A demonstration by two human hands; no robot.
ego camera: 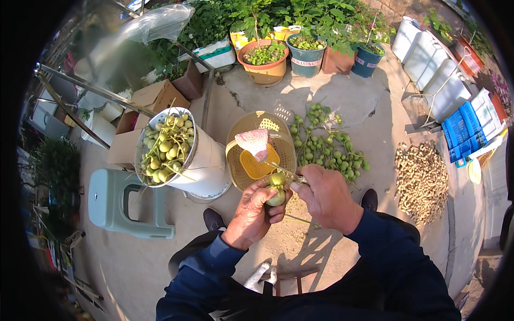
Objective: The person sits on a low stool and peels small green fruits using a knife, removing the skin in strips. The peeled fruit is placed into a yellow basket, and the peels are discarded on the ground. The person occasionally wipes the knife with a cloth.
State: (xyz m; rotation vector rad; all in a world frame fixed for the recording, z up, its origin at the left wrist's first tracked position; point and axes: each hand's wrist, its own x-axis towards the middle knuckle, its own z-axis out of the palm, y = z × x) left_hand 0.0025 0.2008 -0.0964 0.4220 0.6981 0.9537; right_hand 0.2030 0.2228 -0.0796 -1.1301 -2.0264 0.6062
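In front of me, my left hand [257, 214] holds a round green fruit [276, 197]. A second, yellower fruit [277, 179] sits just above it, at the fingertips. Close beside on the right, my right hand [327, 198] is closed on a thin brownish stalk [286, 170] that runs toward the fruits; whether it is a stem or a tool is unclear. Beyond both hands stands a tan plastic basket [235, 172] with a smaller yellow basket [267, 166] inside. A pink-and-white fabric piece [253, 142], perhaps a glove, lies across its handle.
A white bucket [207, 168] heaped with fruit [166, 148] leans at left, near a pale green stool [106, 198]. Fruited vines [329, 150] lie right of the basket. Farther right is a peanut pile [421, 182]. Potted plants [263, 64] line the back.
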